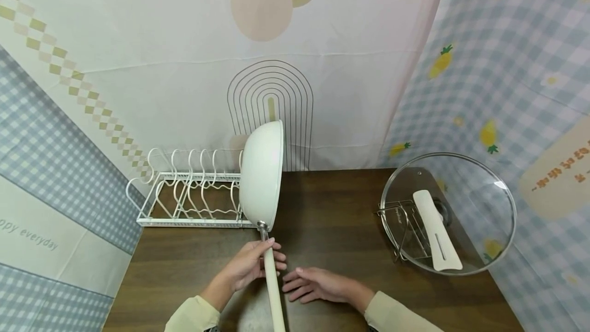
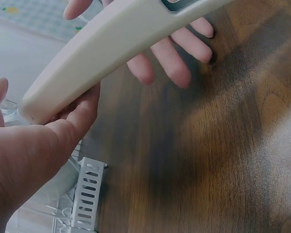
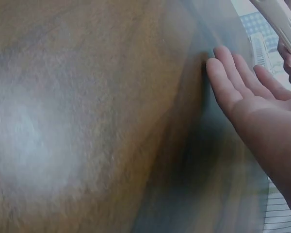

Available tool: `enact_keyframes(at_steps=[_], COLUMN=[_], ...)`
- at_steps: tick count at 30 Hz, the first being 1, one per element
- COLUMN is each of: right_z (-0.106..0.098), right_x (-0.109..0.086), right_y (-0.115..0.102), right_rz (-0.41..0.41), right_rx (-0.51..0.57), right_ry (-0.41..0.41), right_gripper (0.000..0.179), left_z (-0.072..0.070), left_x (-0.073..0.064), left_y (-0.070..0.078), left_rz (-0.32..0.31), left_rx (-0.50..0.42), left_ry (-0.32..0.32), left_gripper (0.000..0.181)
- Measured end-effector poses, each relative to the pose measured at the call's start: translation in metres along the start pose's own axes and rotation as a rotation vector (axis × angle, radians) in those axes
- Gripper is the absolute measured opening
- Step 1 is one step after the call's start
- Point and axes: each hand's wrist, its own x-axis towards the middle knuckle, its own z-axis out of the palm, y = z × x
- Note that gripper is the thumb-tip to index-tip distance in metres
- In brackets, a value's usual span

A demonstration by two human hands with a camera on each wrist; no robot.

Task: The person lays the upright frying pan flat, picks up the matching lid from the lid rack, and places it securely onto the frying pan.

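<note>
A white wok (image 1: 260, 173) stands on its side at the right end of a white wire rack (image 1: 198, 223). My left hand (image 1: 246, 265) holds its long cream handle (image 1: 274, 296) near the metal neck, thumb on one side and fingers round the other. Close up in the left wrist view, the handle (image 2: 97, 53) lies across the left hand (image 2: 34, 150). Just right of the handle is my right hand (image 1: 318, 285), its fingers loosely extended. Nothing is in the right hand (image 3: 254, 99) in the right wrist view. The wok's inside is hidden.
On the right, a large glass lid (image 1: 512, 219) with a cream handle (image 1: 435, 229) leans in a metal wire stand (image 1: 401, 229). The dark wooden table (image 1: 336, 219) meets a patterned cloth (image 1: 345, 117) at the back; checked cloth hangs at both sides.
</note>
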Motion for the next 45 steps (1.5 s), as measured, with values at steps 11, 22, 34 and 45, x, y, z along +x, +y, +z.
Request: enact_keyframes(at_steps=[11, 22, 34, 45], right_z=[0.003, 0.007, 0.019, 0.031], right_x=[0.017, 0.039, 0.047, 0.056], right_y=[0.004, 0.013, 0.021, 0.021], right_rz=[0.031, 0.014, -0.039, -0.052], right_rx=[0.137, 0.236, 0.350, 0.393], right_ry=[-0.159, -0.365, -0.441, -0.462], right_gripper=[0.078, 0.076, 0.049, 0.043], left_z=[0.004, 0.007, 0.014, 0.017], left_x=[0.009, 0.013, 0.018, 0.017], left_y=[0.001, -0.002, -0.009, -0.009], left_rz=[-0.014, -0.017, -0.043, -0.032], left_rx=[-0.082, -0.155, -0.204, -0.147], left_ry=[0.045, 0.047, 0.131, 0.197], left_gripper=[0.035, 0.024, 0.022, 0.027])
